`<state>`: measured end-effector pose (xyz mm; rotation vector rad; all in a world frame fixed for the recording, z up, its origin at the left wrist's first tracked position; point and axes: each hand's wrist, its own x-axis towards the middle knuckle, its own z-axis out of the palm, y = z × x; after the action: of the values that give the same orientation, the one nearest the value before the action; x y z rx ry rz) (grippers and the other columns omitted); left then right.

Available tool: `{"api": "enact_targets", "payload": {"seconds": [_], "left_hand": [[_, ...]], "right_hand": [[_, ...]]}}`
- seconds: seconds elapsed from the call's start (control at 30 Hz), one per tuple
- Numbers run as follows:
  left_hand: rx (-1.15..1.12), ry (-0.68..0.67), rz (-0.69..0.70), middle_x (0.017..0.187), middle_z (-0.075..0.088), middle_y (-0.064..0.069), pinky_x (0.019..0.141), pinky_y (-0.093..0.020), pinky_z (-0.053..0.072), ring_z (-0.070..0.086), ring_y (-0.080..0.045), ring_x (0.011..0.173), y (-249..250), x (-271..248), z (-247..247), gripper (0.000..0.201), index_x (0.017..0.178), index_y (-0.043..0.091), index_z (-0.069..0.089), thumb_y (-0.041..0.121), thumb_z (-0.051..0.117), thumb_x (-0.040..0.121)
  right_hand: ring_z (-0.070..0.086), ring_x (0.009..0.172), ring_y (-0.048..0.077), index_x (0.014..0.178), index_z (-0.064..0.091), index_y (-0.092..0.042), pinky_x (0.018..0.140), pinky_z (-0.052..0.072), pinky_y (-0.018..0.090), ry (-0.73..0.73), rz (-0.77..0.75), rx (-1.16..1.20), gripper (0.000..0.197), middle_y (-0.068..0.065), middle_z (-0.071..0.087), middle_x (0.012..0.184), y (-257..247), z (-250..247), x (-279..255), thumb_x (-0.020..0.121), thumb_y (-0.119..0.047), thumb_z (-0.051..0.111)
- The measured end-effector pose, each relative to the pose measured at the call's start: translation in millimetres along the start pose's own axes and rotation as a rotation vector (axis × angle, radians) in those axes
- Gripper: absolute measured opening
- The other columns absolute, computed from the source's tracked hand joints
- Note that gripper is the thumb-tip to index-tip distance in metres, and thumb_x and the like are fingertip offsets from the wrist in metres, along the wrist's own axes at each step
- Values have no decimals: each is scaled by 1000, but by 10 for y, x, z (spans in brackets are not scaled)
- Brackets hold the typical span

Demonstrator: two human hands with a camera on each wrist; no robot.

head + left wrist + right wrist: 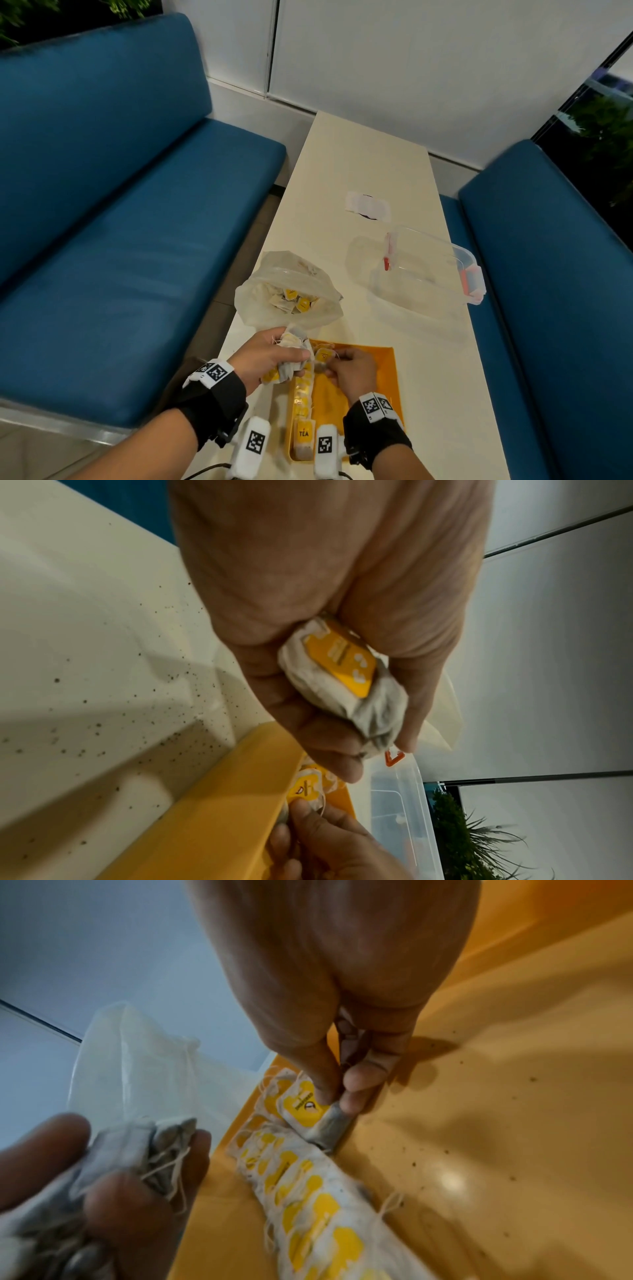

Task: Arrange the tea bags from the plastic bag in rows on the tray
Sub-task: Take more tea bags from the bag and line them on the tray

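Tray (383,370): yellow, nearest on the table (359,161), one row of tea bags (303,397) along its left side.
Right hand (351,371): pinching a tea bag (304,1110) at the row's far end.
Left hand (265,358): clutching a bunch of tea bags (293,346).
Plastic bag (287,291): beyond the tray, open, more inside.
Clear container (424,267): farther right.

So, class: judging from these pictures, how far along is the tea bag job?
Done: one row of tea bags lies along the yellow tray's left side. In hand: the right hand pinches a bag at the row's far end; the left hand grips a bunch. Left: more bags in the plastic bag; most of the tray is bare.
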<state>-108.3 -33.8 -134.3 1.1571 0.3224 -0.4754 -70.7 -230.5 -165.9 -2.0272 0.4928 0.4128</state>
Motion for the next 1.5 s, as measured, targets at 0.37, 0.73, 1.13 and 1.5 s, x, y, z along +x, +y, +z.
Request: {"api": "enact_targets", "payload": {"seconds": [0.37,0.73,1.13,1.5], "left_hand": [[-41,-20,-27,101,72,-22,80,-41,57,70,-29,85,46,-18,-3,47,111,1,70,13,86,69],[-262,-148,-179,104,71,-16,53,-23,50,68,-22,76,135,-271,-6,28,117,8,60,25,61,95],[-381,-86,-225,116,70,-20,53,-27,56,71,-28,78,156,-304,7,39,127,11,62,25,65,91],[-334,-6,-130,97,69,-10,52,-25,49,68,-21,74,115,-310,-87,38,111,14,63,22,83,79]], "right_hand": [[68,53,20,81,70,-6,63,60,35,6,6,23,15,12,73,63,-30,44,-6,84,-20,75],[72,76,25,105,71,-27,52,52,27,-364,-291,87,27,3,68,102,-442,-285,-642,83,-13,77],[70,75,25,89,72,-4,60,51,34,-334,-181,243,7,15,73,82,-509,-225,-597,85,-9,74],[62,62,26,115,53,0,53,49,29,-347,-12,494,26,24,64,78,-514,-264,-586,91,3,63]]}}
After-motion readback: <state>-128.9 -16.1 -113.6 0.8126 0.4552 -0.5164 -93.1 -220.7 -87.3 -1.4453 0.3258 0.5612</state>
